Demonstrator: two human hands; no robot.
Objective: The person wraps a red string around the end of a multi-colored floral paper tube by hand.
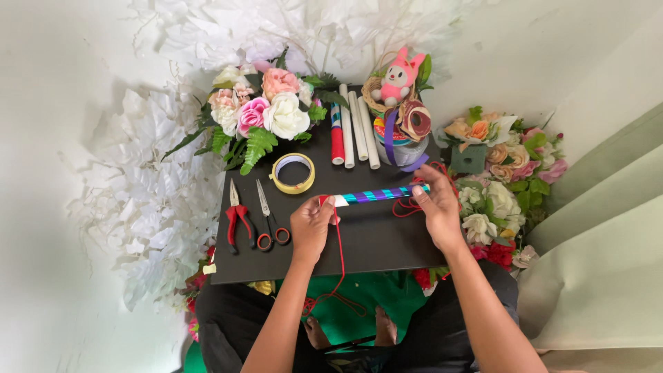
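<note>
place: home craft corner | evidence: artificial flowers point(259, 114), scissors point(271, 215), tape roll point(292, 173) (floor-level board)

Glossy foil-wrapped stick point(376, 196), red cord point(340, 255), matt black board point(373, 238).

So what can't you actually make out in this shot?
- Head view: the stick's ends, covered by the left hand and right hand.
- Where the red cord ends, lost below the black board edge near the feet.
- The tub behind the paper rose: its contents are blocked.
- The lap, cut off by the bottom edge.
</note>
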